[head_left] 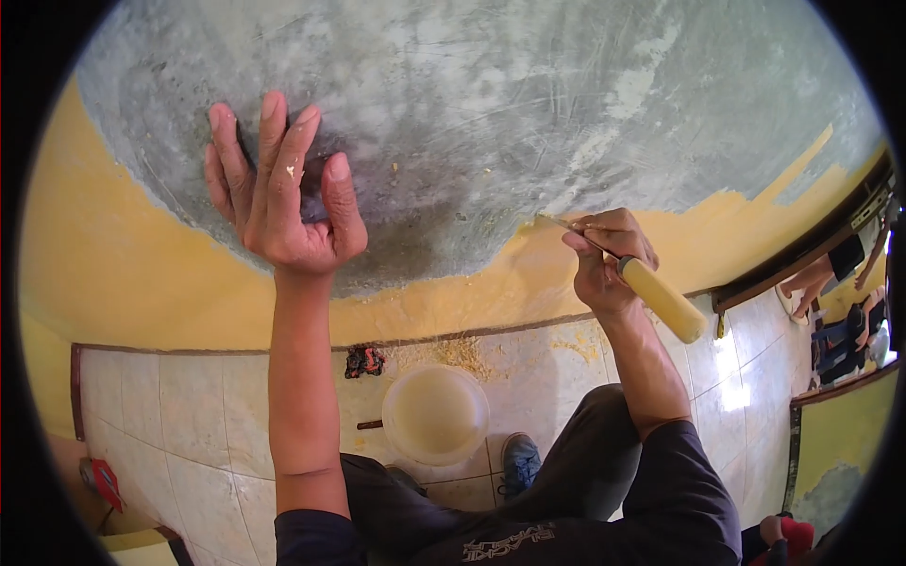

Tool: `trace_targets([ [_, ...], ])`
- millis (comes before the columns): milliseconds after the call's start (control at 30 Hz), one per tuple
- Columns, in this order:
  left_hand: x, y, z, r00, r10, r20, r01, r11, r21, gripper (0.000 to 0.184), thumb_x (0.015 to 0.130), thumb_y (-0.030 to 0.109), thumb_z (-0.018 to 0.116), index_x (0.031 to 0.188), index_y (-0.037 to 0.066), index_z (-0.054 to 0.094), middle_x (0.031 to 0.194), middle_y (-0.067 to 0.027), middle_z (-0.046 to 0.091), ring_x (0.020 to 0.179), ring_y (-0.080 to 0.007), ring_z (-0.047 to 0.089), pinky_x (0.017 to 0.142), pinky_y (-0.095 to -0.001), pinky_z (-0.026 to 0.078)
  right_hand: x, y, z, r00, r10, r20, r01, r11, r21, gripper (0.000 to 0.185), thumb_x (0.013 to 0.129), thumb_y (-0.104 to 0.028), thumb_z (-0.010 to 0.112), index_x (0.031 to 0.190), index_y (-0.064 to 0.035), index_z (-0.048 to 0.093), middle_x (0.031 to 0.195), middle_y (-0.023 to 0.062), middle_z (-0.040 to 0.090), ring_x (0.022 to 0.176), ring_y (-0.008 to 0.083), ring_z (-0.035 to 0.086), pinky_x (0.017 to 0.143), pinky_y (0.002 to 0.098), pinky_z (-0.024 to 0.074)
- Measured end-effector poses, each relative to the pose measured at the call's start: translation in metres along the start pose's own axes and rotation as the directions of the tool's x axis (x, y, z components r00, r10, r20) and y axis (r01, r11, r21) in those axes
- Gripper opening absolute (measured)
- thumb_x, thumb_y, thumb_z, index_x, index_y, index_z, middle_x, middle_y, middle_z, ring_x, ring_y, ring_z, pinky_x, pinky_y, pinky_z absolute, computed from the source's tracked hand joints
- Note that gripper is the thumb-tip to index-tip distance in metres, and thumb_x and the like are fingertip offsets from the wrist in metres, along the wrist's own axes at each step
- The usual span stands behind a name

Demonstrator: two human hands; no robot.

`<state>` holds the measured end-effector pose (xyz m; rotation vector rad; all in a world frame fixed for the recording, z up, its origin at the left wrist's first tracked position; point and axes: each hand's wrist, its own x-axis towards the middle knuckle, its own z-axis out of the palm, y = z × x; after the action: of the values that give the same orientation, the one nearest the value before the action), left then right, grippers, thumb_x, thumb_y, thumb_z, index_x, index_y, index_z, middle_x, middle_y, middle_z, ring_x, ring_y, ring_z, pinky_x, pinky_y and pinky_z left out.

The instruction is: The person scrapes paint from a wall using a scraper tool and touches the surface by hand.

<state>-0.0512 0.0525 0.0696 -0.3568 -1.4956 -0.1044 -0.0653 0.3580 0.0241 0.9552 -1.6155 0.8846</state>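
Note:
My left hand (283,189) rests on the grey bare patch of the wall (453,113), its fingers apart and nothing in it. A yellow fleck sticks to one of its fingers. In my right hand (609,255) is a yellow-handled scraper (665,302), gripped by its thin metal shaft near the tip. The handle points back, down and to the right. Its tip meets the ragged border between the grey patch and the yellow paint (528,274). My fingers partly hide the blade, so its exact shape cannot be made out.
On the tiled floor below stands a round pale tub (436,415), with yellow paint flakes (458,357) and a small dark-and-red item (364,362) close by. A red tool (104,483) lies at the lower left. Other people (849,330) are beyond a doorway at right.

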Motion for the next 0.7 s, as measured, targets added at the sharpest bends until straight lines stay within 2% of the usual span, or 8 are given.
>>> trace_targets([
  [67, 0.001, 0.002, -0.001, 1.0, 0.004, 0.008, -0.004, 1.0, 0.001, 0.034, 0.091, 0.02, 0.061, 0.116, -0.002, 0.068, 0.128, -0.018, 0.065, 0.136, -0.0433, 0.043, 0.115, -0.0491, 0.024, -0.006, 0.002, 0.002, 0.999, -0.019, -0.028, 0.021, 0.999, 0.049, 0.031, 0.073, -0.001, 0.084, 0.081, -0.0032, 0.053, 0.073, 0.0112, 0.065, 0.062, 0.0232, 0.064, 0.052, 0.0295, 0.0491],
  [133, 0.001, 0.003, -0.001, 1.0, -0.002, 0.005, 0.002, 1.0, 0.018, 0.034, 0.091, 0.02, 0.061, 0.116, -0.002, 0.068, 0.128, -0.0179, 0.064, 0.137, -0.0433, 0.043, 0.115, -0.0492, 0.025, 0.002, -0.002, -0.003, 0.996, -0.025, 0.085, 0.026, 1.0, -0.016, 0.031, 0.073, -0.002, 0.084, 0.082, -0.0033, 0.054, 0.073, 0.011, 0.066, 0.062, 0.0236, 0.064, 0.052, 0.0296, 0.0489],
  [267, 0.0, 0.002, 0.001, 1.0, 0.013, -0.011, -0.013, 1.0, -0.013, 0.033, 0.092, 0.02, 0.061, 0.116, -0.003, 0.068, 0.129, -0.018, 0.064, 0.137, -0.0427, 0.043, 0.115, -0.0492, 0.025, -0.003, -0.005, -0.002, 0.998, 0.023, 0.054, -0.022, 1.0, -0.018, 0.032, 0.072, -0.003, 0.085, 0.08, -0.0038, 0.054, 0.073, 0.01, 0.065, 0.061, 0.0231, 0.064, 0.052, 0.0289, 0.0485],
  [367, 0.001, 0.002, 0.0, 1.0, 0.009, -0.019, -0.009, 1.0, 0.005, 0.033, 0.092, 0.02, 0.061, 0.115, -0.003, 0.068, 0.129, -0.0182, 0.064, 0.137, -0.0424, 0.042, 0.115, -0.0493, 0.025, 0.002, -0.003, 0.0, 0.998, -0.037, 0.052, 0.037, 0.999, 0.006, 0.032, 0.072, -0.004, 0.085, 0.079, -0.0045, 0.054, 0.074, 0.0097, 0.065, 0.061, 0.0225, 0.064, 0.052, 0.0289, 0.0486],
  [700, 0.001, 0.001, 0.002, 1.0, 0.016, -0.022, -0.016, 1.0, -0.014, 0.034, 0.092, 0.02, 0.06, 0.115, -0.003, 0.068, 0.128, -0.0184, 0.065, 0.137, -0.0416, 0.043, 0.115, -0.049, 0.025, -0.009, 0.002, 0.0, 0.998, 0.042, 0.048, -0.045, 0.998, 0.048, 0.031, 0.073, -0.002, 0.084, 0.079, -0.0037, 0.054, 0.074, 0.0106, 0.065, 0.062, 0.0239, 0.066, 0.052, 0.0293, 0.0495],
])
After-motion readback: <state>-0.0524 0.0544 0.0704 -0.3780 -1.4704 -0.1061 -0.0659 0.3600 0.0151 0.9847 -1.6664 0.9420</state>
